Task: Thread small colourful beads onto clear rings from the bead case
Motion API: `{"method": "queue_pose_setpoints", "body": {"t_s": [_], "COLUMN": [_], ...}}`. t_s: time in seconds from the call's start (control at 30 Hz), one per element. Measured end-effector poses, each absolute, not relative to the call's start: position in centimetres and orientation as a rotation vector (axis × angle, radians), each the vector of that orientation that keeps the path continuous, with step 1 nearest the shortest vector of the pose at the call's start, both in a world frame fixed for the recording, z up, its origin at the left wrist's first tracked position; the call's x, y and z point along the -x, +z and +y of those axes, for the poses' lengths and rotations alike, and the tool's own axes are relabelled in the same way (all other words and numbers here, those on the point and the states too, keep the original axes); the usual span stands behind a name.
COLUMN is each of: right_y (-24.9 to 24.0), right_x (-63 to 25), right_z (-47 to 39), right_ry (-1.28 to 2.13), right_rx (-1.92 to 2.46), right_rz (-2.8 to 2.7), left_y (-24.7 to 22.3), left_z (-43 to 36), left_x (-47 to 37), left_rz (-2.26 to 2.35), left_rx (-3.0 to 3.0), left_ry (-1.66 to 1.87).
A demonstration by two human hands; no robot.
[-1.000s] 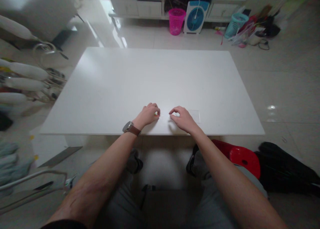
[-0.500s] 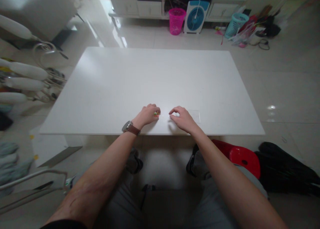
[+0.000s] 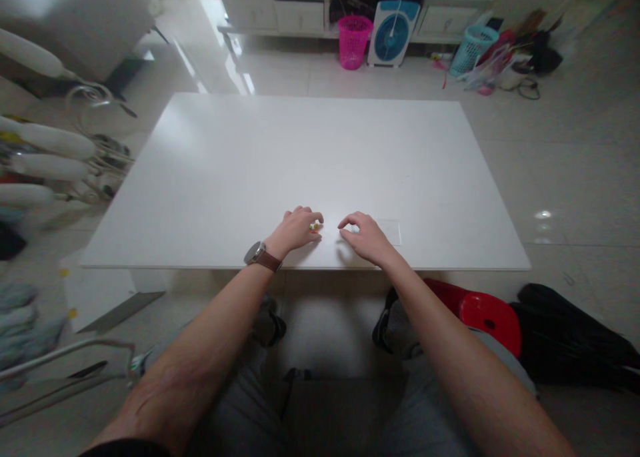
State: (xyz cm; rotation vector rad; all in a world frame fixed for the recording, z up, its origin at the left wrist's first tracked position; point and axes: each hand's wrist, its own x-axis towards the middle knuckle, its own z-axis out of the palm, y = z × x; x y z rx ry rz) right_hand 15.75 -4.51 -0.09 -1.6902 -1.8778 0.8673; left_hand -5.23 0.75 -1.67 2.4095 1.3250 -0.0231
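Observation:
Low over the near edge of the white table (image 3: 320,150), my left hand (image 3: 299,230) has its thumb and fingers apart. Small green, orange and red pieces (image 3: 315,227) show in the gap by its fingertips, too small to name. A short way to the right is my right hand (image 3: 366,236), its thumb and forefinger curved with a gap between them. Under its curled fingers shows a small pale thing (image 3: 355,228), partly hidden. Beside that hand lies a thin, clear rectangular thing (image 3: 393,232), seen mostly by its outline.
A red stool (image 3: 490,320) stands below the table's near right edge, with a black heap (image 3: 565,334) beside it. Across the floor are a pink basket (image 3: 353,44), a blue and white fan (image 3: 393,34) and a light blue basket (image 3: 473,49).
My left thumb and fingers have spread a little wider and shifted slightly right, so more of the coloured pieces shows. The right hand has stayed in place.

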Motion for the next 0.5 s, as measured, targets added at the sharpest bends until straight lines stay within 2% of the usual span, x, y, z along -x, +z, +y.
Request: {"method": "queue_pose_setpoints", "body": {"t_s": [0.5], "right_y": [-0.21], "right_x": [-15.84], "right_z": [-4.48], "right_ry": [0.853], "right_rx": [1.676], "right_rz": [-1.881], "left_y": [-0.74], "left_z": [0.33], "left_x": [4.91], "left_rz": [1.331], "left_rx": [-2.428], "left_ry": [-0.062]}}
